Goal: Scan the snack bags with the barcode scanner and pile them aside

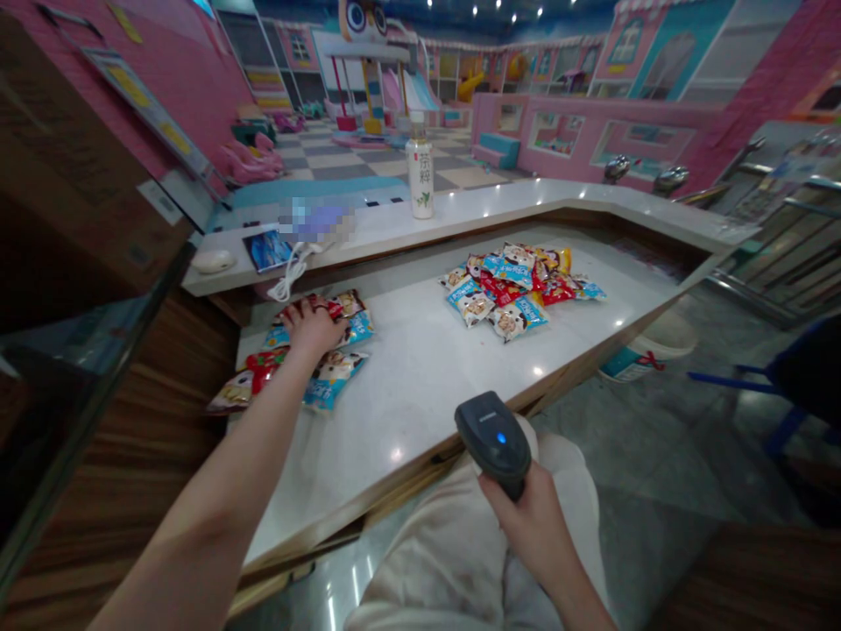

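My left hand (314, 328) lies over the left group of snack bags, its fingers apart and touching the packets. Beneath and around it are a red snack bag (266, 366), a blue snack bag (334, 379) and several others, partly covered by the hand and forearm. Over my lap, at the counter's front edge, my right hand (535, 517) is closed round the handle of a dark barcode scanner (492, 438). A blue light glows on top of the scanner, and its head points toward the counter. A second pile of snack bags (509, 280), in blue, red and yellow, lies farther right.
The white counter (420, 368) has a raised ledge (486, 207) behind it. On the ledge are a tea bottle (420, 175), a phone-like screen (268, 251), a white cable (289, 276) and a white mouse (214, 261). A cardboard box (72, 166) looms left; a bucket (640, 355) stands right.
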Tool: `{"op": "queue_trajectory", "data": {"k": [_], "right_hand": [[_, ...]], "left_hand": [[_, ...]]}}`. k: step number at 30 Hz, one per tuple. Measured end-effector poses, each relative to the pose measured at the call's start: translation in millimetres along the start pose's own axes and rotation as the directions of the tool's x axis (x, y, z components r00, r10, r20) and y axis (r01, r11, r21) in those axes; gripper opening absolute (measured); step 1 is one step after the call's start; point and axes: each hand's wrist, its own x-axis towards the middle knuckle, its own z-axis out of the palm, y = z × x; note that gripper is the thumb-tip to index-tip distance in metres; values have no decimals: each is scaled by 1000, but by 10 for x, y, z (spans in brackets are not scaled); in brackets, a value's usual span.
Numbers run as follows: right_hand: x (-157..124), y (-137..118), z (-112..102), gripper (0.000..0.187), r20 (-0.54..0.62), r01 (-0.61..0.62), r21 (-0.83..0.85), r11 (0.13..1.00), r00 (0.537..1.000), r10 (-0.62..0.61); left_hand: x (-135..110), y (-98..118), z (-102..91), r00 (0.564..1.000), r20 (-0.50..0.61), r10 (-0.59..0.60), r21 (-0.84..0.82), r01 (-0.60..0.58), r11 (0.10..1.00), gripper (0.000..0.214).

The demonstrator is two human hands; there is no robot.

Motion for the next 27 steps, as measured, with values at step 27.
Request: {"op": "queue_trajectory", "data": {"k": [27], "right_hand": [[-35,-38,43,23,-22,45,2,999,999,-45]], "left_hand": [[-1544,1031,-20,719,626,302,-573,686,-448,30]]}}
